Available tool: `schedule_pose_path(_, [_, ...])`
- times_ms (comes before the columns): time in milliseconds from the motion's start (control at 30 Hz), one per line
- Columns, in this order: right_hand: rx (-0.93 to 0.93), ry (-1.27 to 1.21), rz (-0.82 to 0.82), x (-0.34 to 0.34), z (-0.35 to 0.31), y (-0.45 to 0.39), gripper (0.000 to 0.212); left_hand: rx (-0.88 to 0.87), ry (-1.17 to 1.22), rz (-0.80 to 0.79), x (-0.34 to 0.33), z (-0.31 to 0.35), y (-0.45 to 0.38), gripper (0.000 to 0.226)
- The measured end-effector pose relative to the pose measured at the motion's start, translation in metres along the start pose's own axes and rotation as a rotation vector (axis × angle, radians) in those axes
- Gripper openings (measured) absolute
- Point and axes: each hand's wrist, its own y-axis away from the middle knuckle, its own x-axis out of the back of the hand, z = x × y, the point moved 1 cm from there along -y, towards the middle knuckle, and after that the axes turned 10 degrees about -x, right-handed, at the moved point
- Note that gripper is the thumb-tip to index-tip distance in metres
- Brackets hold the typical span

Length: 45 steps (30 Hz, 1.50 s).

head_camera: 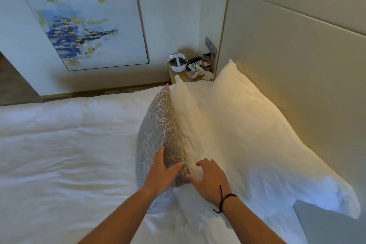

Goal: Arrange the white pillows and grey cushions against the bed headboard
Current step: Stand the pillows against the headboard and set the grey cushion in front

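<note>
A grey cushion (pixel 158 125) with a pale branch pattern stands on edge on the bed, leaning against a white pillow (pixel 190 117). A second, larger white pillow (pixel 257 125) leans on the beige headboard (pixel 297 55) behind it. My left hand (pixel 162 172) grips the cushion's near end, thumb on its top edge. My right hand (pixel 210 178), a black cord on its wrist, rests with fingers spread on the front white pillow, beside the cushion. A corner of another grey cushion (pixel 326 224) shows at the lower right.
The white duvet (pixel 59 154) covers the bed to the left. A bedside table (pixel 190 75) beyond the pillows holds a white headset, a remote and tissues. A large framed painting (pixel 83 16) hangs on the far wall.
</note>
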Motion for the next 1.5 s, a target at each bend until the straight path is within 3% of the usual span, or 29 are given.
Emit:
schedule_pose_path(133, [-0.053,0.02,-0.247,-0.006,0.052,0.008,0.073,0.028,-0.163,0.107,-0.028,0.014,0.005,0.106])
schedule_pose_path(267, [-0.003,-0.037,-0.405,0.004,0.088,0.012,0.079,0.009,-0.332,0.198,-0.059,0.028,0.004,0.098])
schedule_pose_path(367, [0.025,-0.11,-0.486,0.017,0.101,0.01,0.081,-0.079,-0.508,0.186,-0.075,0.043,-0.005,0.09])
schedule_pose_path(500, [-0.016,-0.192,-0.545,0.034,0.111,0.006,0.06,-0.167,-0.676,0.098,-0.079,0.067,-0.036,0.079])
schedule_pose_path(700, [-0.104,-0.232,-0.36,0.06,0.125,0.006,0.041,-0.231,-0.533,-0.144,-0.104,0.085,-0.077,0.071])
schedule_pose_path(1067, [-0.367,-0.151,0.188,0.17,0.185,-0.017,0.04,-0.446,-0.407,-0.471,-0.195,0.122,-0.12,0.052])
schedule_pose_path(1300, [-0.466,-0.004,0.083,0.186,0.213,-0.072,0.062,-0.591,-0.586,-0.502,-0.221,0.149,-0.172,0.037])
schedule_pose_path(1500, [-0.52,-0.082,0.043,0.192,0.228,-0.127,0.069,-0.754,-0.874,-0.551,-0.242,0.185,-0.242,0.04])
